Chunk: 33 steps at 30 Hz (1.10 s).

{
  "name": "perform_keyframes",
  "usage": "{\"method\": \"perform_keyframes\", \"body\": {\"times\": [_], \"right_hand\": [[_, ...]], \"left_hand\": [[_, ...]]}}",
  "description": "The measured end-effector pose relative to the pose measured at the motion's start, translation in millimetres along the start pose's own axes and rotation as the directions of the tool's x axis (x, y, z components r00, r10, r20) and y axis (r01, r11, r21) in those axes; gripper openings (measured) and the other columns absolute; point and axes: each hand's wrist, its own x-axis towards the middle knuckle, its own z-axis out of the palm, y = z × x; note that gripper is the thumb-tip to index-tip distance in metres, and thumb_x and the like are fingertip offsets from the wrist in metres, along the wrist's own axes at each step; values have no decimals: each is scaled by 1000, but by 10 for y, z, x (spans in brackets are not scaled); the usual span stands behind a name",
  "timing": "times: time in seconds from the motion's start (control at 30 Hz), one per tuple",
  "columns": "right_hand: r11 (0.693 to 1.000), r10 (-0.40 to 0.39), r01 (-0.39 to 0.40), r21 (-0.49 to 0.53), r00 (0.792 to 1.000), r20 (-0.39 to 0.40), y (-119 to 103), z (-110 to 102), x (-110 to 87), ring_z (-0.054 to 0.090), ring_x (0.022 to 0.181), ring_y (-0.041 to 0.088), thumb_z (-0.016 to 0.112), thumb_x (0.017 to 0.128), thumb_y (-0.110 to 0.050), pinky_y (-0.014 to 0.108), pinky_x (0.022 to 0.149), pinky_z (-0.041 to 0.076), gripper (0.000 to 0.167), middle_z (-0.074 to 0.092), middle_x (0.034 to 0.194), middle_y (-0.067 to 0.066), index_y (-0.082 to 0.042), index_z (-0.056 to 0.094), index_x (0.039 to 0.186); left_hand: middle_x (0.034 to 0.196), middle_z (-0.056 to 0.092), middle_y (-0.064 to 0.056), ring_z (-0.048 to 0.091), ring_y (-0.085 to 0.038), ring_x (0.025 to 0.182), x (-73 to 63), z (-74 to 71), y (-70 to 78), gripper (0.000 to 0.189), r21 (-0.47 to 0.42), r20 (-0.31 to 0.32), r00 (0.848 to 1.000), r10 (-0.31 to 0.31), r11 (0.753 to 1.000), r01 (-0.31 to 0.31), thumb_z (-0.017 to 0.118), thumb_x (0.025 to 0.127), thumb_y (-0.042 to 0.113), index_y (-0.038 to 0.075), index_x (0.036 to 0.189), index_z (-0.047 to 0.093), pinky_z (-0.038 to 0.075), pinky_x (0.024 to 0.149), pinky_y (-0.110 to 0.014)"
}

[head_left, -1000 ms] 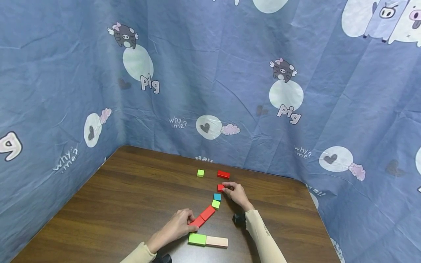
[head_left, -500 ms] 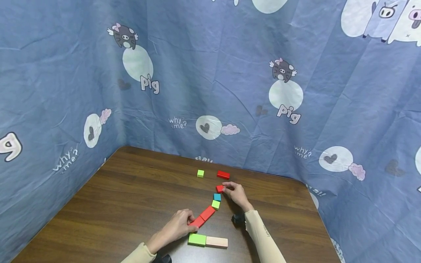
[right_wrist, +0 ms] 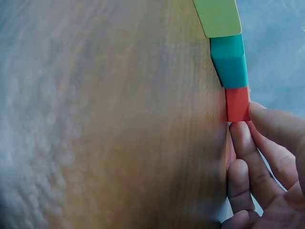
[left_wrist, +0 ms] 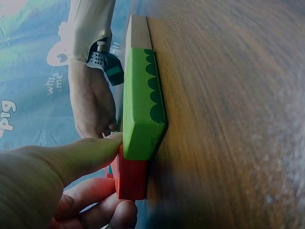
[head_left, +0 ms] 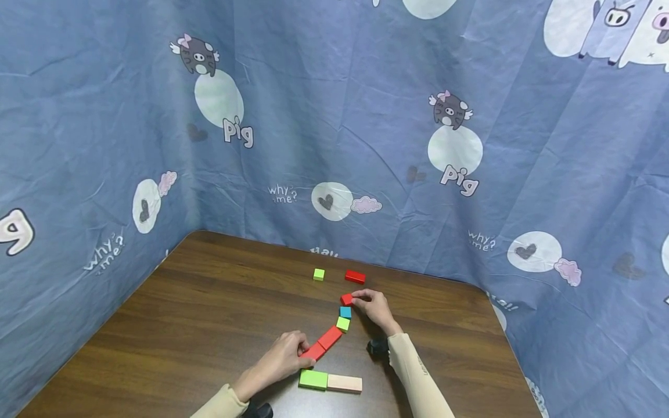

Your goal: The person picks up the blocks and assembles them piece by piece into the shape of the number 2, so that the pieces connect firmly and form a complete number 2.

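My right hand (head_left: 376, 307) pinches a small red cube (head_left: 347, 299) between thumb and fingers at the far end of a bent row of blocks. In the right wrist view, that cube sits close against a blue cube (right_wrist: 229, 61). A light green cube (head_left: 342, 324) follows, then two long red blocks in line. My left hand (head_left: 282, 357) grips the nearer red block (left_wrist: 132, 176), thumb on one side and fingers on the other. The farther red block (head_left: 330, 338) lies end to end with it.
Nearest me, a green block (head_left: 313, 379) and a pale wooden block (head_left: 345, 384) lie end to end. Beyond the row are a light green cube (head_left: 319, 274) and a red block (head_left: 355, 277). A blue patterned curtain (head_left: 334, 116) hangs behind the wooden table (head_left: 209, 313).
My right hand has shifted the small red cube slightly left and turned it a little. My left hand and the other blocks stay where they were.
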Motion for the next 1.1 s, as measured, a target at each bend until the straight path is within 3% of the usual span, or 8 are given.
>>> {"method": "perform_keyframes", "body": {"times": [0.27,0.8,1.1], "right_hand": [[1000,10,-10,-10,1000,11,-9,21,5,57,86,14,70,87,-19,30,76,46,15,72,98,5,-10,74,99],[999,18,-17,-37,999,35,-11,52,28,53,83,13,70,88,-20,28,75,43,14,73,96,2,-14,75,99],[999,12,-10,-33,999,41,-35,57,18,59,91,12,70,88,-22,31,81,46,14,73,98,1,-15,76,99]], "left_hand": [[70,53,2,43,-3,61,-3,5,1,25,-17,20,1000,-21,1000,21,84,69,16,8,75,61,36,54,-20],[70,53,2,43,-3,61,-6,3,9,26,-12,14,1000,-6,1000,6,84,70,17,8,75,61,37,54,-20],[69,52,2,42,-2,60,-7,-8,17,26,3,1,1000,-5,1000,5,84,69,17,9,73,59,36,53,-20]]}}
